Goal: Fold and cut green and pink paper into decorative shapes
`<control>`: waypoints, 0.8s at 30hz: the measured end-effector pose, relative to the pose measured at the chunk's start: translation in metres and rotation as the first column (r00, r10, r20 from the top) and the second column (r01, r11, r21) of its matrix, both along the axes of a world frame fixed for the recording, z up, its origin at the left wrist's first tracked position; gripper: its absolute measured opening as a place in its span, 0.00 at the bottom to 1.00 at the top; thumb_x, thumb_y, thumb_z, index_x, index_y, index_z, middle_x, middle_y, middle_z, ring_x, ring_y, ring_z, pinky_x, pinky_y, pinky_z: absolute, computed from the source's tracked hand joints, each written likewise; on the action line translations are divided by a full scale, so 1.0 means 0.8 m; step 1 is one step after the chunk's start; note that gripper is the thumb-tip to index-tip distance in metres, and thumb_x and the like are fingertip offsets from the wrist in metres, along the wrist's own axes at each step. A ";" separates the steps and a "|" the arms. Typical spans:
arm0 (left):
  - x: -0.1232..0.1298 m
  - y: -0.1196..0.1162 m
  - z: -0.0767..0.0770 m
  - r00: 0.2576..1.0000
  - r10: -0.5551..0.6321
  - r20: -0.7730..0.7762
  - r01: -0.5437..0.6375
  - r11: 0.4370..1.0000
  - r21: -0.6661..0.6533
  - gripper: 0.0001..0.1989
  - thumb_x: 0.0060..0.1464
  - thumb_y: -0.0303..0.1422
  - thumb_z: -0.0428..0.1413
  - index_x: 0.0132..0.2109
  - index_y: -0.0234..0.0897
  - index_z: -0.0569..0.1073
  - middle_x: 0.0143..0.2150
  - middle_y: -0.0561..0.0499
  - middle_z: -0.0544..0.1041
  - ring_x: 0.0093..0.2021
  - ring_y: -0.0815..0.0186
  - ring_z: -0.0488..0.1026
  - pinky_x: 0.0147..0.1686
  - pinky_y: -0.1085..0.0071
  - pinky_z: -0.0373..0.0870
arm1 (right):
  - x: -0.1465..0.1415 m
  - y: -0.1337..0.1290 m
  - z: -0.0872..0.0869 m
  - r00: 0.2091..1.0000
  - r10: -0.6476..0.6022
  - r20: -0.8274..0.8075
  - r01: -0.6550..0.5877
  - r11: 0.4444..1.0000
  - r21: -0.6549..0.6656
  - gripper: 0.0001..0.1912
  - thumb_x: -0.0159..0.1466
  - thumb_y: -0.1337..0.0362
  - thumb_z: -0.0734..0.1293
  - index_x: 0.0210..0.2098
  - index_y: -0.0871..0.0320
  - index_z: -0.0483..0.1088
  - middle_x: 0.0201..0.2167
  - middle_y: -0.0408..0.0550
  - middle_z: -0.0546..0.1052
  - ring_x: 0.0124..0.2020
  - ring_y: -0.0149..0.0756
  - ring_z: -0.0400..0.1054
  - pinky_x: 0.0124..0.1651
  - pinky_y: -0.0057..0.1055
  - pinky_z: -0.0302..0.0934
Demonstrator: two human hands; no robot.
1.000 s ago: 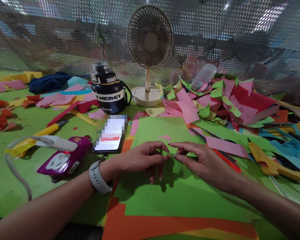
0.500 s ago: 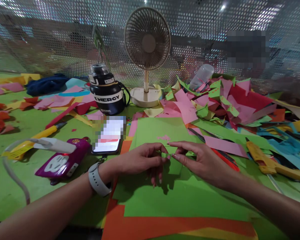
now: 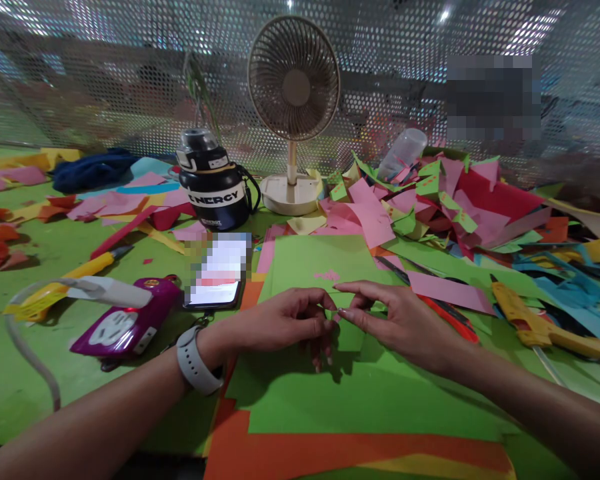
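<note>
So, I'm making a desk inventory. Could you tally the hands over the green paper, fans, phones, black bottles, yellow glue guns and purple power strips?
Hands over the green paper: 2 (left hand, right hand)
Fan: 1
Phone: 1
Black bottle: 1
Yellow glue gun: 1
Purple power strip: 1
Total: 7
</note>
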State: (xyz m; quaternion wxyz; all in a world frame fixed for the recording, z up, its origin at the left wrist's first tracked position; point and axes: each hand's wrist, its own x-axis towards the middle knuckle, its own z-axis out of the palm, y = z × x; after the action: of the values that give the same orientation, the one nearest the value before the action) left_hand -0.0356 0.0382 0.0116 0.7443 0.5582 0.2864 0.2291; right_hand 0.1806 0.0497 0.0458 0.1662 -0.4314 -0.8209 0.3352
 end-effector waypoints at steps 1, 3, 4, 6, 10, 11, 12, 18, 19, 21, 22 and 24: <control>0.000 0.000 0.000 1.000 0.001 -0.003 -0.001 1.000 0.000 0.12 0.59 0.42 0.56 0.40 0.38 0.66 0.30 0.49 0.79 0.27 0.67 0.77 0.30 0.69 0.71 | 0.000 0.000 0.000 1.000 0.000 0.000 0.000 1.000 -0.002 0.21 0.65 0.61 0.64 0.57 0.57 0.68 0.39 0.48 0.80 0.37 0.36 0.73 0.39 0.32 0.65; 0.001 0.001 0.000 1.000 0.000 -0.002 0.000 1.000 -0.008 0.13 0.58 0.43 0.57 0.40 0.38 0.66 0.29 0.49 0.78 0.27 0.67 0.77 0.30 0.69 0.71 | -0.001 0.000 -0.001 1.000 -0.001 0.002 0.001 1.000 0.002 0.21 0.66 0.61 0.64 0.57 0.57 0.68 0.39 0.47 0.80 0.37 0.36 0.73 0.38 0.32 0.65; 0.001 0.001 0.001 1.000 -0.001 0.003 0.001 1.000 -0.013 0.14 0.58 0.43 0.57 0.40 0.38 0.66 0.29 0.50 0.78 0.27 0.67 0.76 0.31 0.69 0.72 | -0.001 0.000 -0.001 1.000 -0.002 0.004 0.002 1.000 0.008 0.21 0.66 0.60 0.64 0.57 0.57 0.69 0.39 0.47 0.80 0.36 0.36 0.73 0.38 0.32 0.66; 0.001 0.001 0.003 1.000 -0.001 0.006 0.001 1.000 -0.015 0.15 0.56 0.44 0.59 0.40 0.38 0.66 0.28 0.51 0.78 0.26 0.66 0.76 0.30 0.68 0.72 | -0.001 0.000 -0.001 1.000 -0.001 0.001 0.001 1.000 0.017 0.21 0.65 0.61 0.64 0.56 0.57 0.69 0.38 0.47 0.81 0.36 0.36 0.74 0.38 0.32 0.67; 0.002 -0.001 0.007 0.998 0.019 -0.062 -0.017 0.999 0.031 0.14 0.57 0.44 0.57 0.41 0.38 0.67 0.28 0.53 0.76 0.24 0.68 0.75 0.28 0.71 0.71 | -0.001 -0.001 0.001 0.999 0.034 -0.034 -0.033 0.999 0.037 0.19 0.65 0.63 0.63 0.55 0.56 0.70 0.44 0.50 0.80 0.43 0.39 0.75 0.44 0.34 0.69; 0.003 -0.001 0.007 0.996 0.028 -0.091 -0.024 0.999 0.044 0.14 0.58 0.44 0.56 0.40 0.38 0.67 0.28 0.53 0.76 0.24 0.68 0.74 0.28 0.71 0.70 | -0.001 -0.002 0.002 0.998 0.044 -0.039 -0.042 0.998 0.048 0.19 0.66 0.63 0.62 0.55 0.55 0.71 0.47 0.50 0.79 0.46 0.40 0.74 0.47 0.35 0.68; 0.004 -0.002 0.007 0.992 0.039 -0.116 -0.032 0.998 0.061 0.13 0.59 0.44 0.55 0.39 0.38 0.67 0.27 0.53 0.75 0.23 0.69 0.74 0.27 0.72 0.70 | -0.001 -0.002 0.003 0.998 0.052 -0.041 -0.050 0.997 0.058 0.19 0.67 0.64 0.61 0.56 0.54 0.71 0.49 0.50 0.78 0.49 0.40 0.73 0.49 0.36 0.68; 0.010 -0.004 0.001 0.959 0.162 -0.233 -0.089 0.952 0.294 0.12 0.60 0.41 0.53 0.33 0.37 0.68 0.20 0.57 0.69 0.18 0.73 0.64 0.18 0.77 0.61 | -0.004 -0.003 0.002 0.997 0.070 -0.043 -0.067 0.996 0.058 0.19 0.67 0.65 0.60 0.56 0.55 0.70 0.49 0.51 0.78 0.50 0.40 0.72 0.50 0.36 0.66; 0.010 -0.004 0.001 0.954 0.175 -0.244 -0.090 0.942 0.324 0.12 0.60 0.40 0.53 0.33 0.37 0.68 0.20 0.58 0.68 0.18 0.73 0.63 0.18 0.77 0.60 | -0.004 -0.003 0.002 0.997 0.071 -0.037 -0.069 0.996 0.056 0.19 0.67 0.65 0.60 0.57 0.55 0.69 0.47 0.51 0.79 0.48 0.40 0.73 0.49 0.36 0.67; 0.009 -0.005 0.003 0.951 0.187 -0.248 -0.095 0.935 0.340 0.12 0.61 0.39 0.52 0.32 0.37 0.68 0.20 0.58 0.68 0.18 0.74 0.62 0.18 0.77 0.59 | -0.004 -0.003 0.002 0.997 0.081 -0.015 -0.080 0.995 0.058 0.21 0.66 0.65 0.61 0.58 0.55 0.68 0.43 0.50 0.80 0.43 0.38 0.74 0.45 0.34 0.68; 0.009 -0.005 0.004 0.951 0.190 -0.244 -0.104 0.939 0.328 0.12 0.61 0.39 0.52 0.32 0.37 0.69 0.20 0.57 0.68 0.18 0.74 0.63 0.18 0.77 0.60 | -0.003 -0.003 0.003 0.996 0.092 -0.007 -0.091 0.994 0.066 0.21 0.66 0.65 0.61 0.59 0.55 0.67 0.42 0.50 0.80 0.41 0.38 0.74 0.45 0.34 0.67; 0.009 -0.005 0.007 0.954 0.192 -0.229 -0.122 0.949 0.290 0.12 0.61 0.41 0.52 0.34 0.37 0.70 0.20 0.57 0.68 0.17 0.74 0.63 0.18 0.78 0.60 | -0.001 -0.001 0.005 0.995 0.099 -0.012 -0.098 0.993 0.071 0.21 0.67 0.63 0.61 0.59 0.55 0.67 0.44 0.50 0.79 0.43 0.38 0.73 0.47 0.34 0.66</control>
State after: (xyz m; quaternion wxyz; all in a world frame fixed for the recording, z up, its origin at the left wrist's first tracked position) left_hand -0.0286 0.0339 0.0173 0.5967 0.6551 0.3893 0.2517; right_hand 0.1801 0.0491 0.0499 0.1709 -0.3815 -0.8512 0.3173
